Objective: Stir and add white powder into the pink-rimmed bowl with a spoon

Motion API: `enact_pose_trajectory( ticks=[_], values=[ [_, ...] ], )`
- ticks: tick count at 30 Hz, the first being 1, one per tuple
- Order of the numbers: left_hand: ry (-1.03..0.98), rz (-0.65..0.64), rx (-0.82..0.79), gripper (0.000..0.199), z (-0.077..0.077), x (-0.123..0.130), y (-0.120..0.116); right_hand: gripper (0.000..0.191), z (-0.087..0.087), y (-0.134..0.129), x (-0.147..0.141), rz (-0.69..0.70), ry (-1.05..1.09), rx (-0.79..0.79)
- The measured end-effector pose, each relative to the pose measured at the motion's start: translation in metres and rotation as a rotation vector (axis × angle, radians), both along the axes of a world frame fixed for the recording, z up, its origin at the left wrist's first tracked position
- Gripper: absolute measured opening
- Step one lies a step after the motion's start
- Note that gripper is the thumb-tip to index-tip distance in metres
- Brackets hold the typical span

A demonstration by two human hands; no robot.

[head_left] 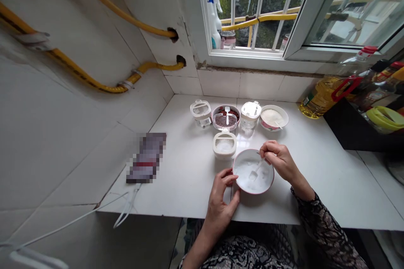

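Fingers of the left hand [219, 201] are parted in a loose C, fingertips and thumb against the left side of the white bowl [254, 191]; they brace it and do not close round it. Bowl sits upright on the white counter [183, 185], just in front of a cream-rimmed container [224, 135], with white material inside. A white spoon [253, 175] slants in, its head down in the contents. To the right, the right hand [279, 160] has thumb and fingers pinched together on the spoon's handle over the far right rim. Step in hand, as judged: stirring or scooping; one view cannot separate the two. Next move would call for a steady left brace, the pinch kept firm, and the spoon head held below the rim so nothing spills. Back row, left to right: lidded jar [200, 110]; patterned bowl [213, 114] of dark red pieces, a second spoon [227, 114] above it; white-lidded jar [251, 110]; bowl of pale grains [268, 127], small utensil inside. Neither hand touches these.
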State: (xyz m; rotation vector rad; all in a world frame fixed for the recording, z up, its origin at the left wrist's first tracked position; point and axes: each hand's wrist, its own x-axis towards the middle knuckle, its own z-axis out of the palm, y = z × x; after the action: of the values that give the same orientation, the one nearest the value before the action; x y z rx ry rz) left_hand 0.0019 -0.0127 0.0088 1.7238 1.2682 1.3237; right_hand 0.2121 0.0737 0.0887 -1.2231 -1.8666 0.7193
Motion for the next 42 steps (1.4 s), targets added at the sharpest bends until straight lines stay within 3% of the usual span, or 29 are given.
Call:
enact_pose_trajectory(
  ticks=[4,7,10,14,18,24,30,34,38,42],
  values=[
    [-0.010,-0.002,-0.002,0.030,-0.001,0.000,0.000,0.019,0.000,0.001,0.002,-0.017,0.087,-0.091],
    [-0.019,0.000,0.002,0.030,-0.003,0.000,-0.001,0.019,0.000,0.001,0.000,0.000,0.024,-0.014],
    [-0.019,-0.008,-0.005,0.031,-0.004,-0.001,-0.001,0.021,-0.001,-0.001,-0.007,0.119,-0.103,0.104],
    [-0.012,-0.015,-0.010,0.031,-0.004,-0.001,-0.001,0.022,-0.004,-0.003,-0.016,0.231,-0.144,0.092],
    [-0.017,-0.015,-0.013,0.031,-0.005,-0.001,-0.001,0.022,-0.004,-0.003,-0.014,0.160,-0.024,-0.008],
    [-0.009,-0.015,-0.019,0.030,-0.005,-0.001,0.000,0.015,-0.002,0.002,-0.004,0.009,0.289,-0.284],
    [-0.032,-0.017,-0.024,0.030,-0.003,-0.001,0.000,0.012,-0.002,0.008,-0.005,-0.061,0.433,-0.318],
    [-0.034,-0.018,-0.012,0.032,-0.004,0.000,0.000,0.012,0.002,0.006,-0.017,-0.111,0.424,-0.192],
    [-0.031,-0.021,-0.016,0.032,-0.004,-0.001,0.000,0.011,0.006,0.002,-0.033,-0.149,0.230,0.162],
    [-0.043,-0.034,-0.017,0.032,-0.003,0.000,0.001,0.023,0.005,0.001,-0.043,0.033,-0.100,0.550]
  ],
)
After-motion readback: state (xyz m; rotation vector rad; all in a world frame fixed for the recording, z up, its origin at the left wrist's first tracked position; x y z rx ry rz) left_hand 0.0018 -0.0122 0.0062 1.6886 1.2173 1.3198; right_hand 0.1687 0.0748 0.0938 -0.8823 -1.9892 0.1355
